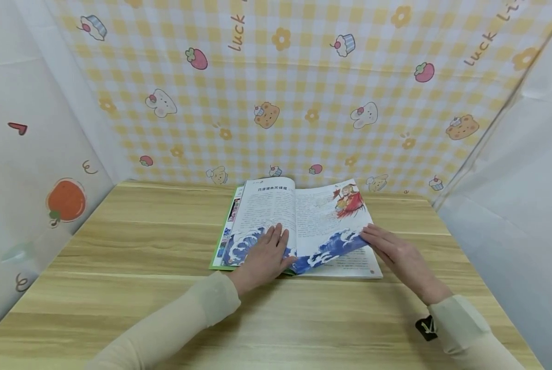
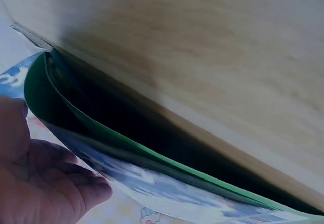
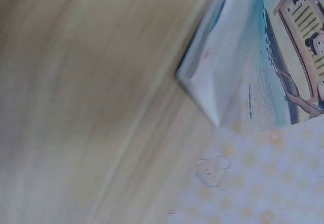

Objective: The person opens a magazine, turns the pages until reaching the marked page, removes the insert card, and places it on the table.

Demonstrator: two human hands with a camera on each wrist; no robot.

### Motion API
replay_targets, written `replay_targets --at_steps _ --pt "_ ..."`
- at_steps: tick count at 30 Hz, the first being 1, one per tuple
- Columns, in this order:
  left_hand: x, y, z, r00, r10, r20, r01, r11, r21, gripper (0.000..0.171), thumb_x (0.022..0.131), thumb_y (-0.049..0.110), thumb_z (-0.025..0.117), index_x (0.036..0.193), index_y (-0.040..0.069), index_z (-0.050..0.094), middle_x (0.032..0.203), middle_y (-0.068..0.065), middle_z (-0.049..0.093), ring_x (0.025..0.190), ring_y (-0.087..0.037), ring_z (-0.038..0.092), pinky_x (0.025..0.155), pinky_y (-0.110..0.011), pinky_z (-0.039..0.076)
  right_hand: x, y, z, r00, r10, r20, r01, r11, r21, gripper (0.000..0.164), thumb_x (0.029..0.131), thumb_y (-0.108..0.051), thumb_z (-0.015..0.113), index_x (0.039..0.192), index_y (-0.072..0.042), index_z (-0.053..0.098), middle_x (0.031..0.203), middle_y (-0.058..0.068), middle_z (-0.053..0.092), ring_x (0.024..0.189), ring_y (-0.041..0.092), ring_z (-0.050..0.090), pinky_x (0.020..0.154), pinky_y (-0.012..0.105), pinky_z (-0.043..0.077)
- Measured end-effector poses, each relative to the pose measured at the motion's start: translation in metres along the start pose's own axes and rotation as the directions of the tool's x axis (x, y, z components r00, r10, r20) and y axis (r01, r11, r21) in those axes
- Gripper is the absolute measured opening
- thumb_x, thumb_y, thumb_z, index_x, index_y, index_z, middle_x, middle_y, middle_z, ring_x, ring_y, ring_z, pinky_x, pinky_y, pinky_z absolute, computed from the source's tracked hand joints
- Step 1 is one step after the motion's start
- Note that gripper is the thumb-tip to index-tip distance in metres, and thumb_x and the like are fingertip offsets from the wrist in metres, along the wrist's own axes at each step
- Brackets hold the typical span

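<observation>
An illustrated book (image 1: 262, 208) with blue wave pictures lies spread on the table against the back wall. My left hand (image 1: 263, 259) rests on the lower part of its left page, fingers fairly straight. In the left wrist view, that hand (image 2: 45, 183) is beside the book's bowed green cover edge (image 2: 147, 153). My right hand (image 1: 405, 259) pinches the right edge of a page (image 1: 319, 216), which is raised at a slant over the page beneath. Its thumb is hidden. The right wrist view shows page undersides (image 3: 253, 77), but no hand.
The wood-grain table (image 1: 142, 231) extends around the book. A yellow checked cloth (image 1: 294, 87) hangs right behind it, with pale side walls (image 1: 40, 118) to the left and right. A black tag (image 1: 426, 328) shows by the right cuff.
</observation>
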State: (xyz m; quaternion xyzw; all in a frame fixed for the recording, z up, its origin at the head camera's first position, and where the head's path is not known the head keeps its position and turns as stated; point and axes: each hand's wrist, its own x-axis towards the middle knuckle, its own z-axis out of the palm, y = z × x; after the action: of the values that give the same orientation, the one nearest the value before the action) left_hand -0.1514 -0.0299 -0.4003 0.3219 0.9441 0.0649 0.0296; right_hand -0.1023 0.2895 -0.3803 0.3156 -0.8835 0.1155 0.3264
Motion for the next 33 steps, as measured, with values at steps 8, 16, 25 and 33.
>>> replay_targets --at_steps 8,16,25,33 --pt "0.009 0.027 -0.007 0.993 0.107 -0.042 -0.107 0.994 0.018 0.084 0.098 0.058 0.043 0.154 -0.001 0.022 0.162 -0.022 0.020 0.151 -0.032 0.020 0.122 -0.041 0.026 0.024 -0.016 -0.006 0.995 -0.072 -0.076 0.069 0.997 -0.040 0.050 0.106 -0.035 0.031 0.115 -0.007 0.072 0.117 0.013 0.072 0.118 0.021 0.065 0.112 0.007 0.025" --pt "0.022 0.061 -0.017 0.978 0.166 -0.126 -0.152 0.982 0.113 0.083 0.098 0.058 0.043 0.154 0.000 0.025 0.161 -0.016 0.025 0.151 -0.024 0.025 0.122 -0.032 0.027 0.047 -0.032 -0.006 0.989 -0.107 -0.101 0.100 0.993 -0.065 0.046 0.106 -0.031 0.035 0.113 -0.007 0.073 0.114 0.011 0.073 0.110 0.026 0.069 0.112 0.012 0.030" --pt "0.029 0.063 -0.019 0.871 0.185 -0.456 -0.123 0.979 0.164 0.059 0.100 0.031 0.055 0.146 -0.003 0.041 0.147 -0.015 0.050 0.136 -0.022 0.050 0.109 -0.031 0.045 0.061 -0.038 0.002 0.962 -0.225 -0.156 0.204 0.969 -0.141 0.040 0.106 -0.024 0.038 0.111 -0.004 0.073 0.114 0.011 0.073 0.107 0.026 0.069 0.100 0.028 0.050" --pt "0.026 0.039 -0.029 0.919 0.030 -0.393 -0.093 0.986 -0.141 0.064 0.097 0.004 0.053 0.152 -0.004 0.023 0.156 -0.018 0.037 0.140 -0.029 0.044 0.112 -0.038 0.042 0.051 -0.027 0.004 0.957 -0.147 -0.250 0.156 0.988 0.017 0.038 0.105 -0.022 0.044 0.118 0.004 0.067 0.121 0.023 0.067 0.141 0.008 0.042 0.115 0.016 0.031"
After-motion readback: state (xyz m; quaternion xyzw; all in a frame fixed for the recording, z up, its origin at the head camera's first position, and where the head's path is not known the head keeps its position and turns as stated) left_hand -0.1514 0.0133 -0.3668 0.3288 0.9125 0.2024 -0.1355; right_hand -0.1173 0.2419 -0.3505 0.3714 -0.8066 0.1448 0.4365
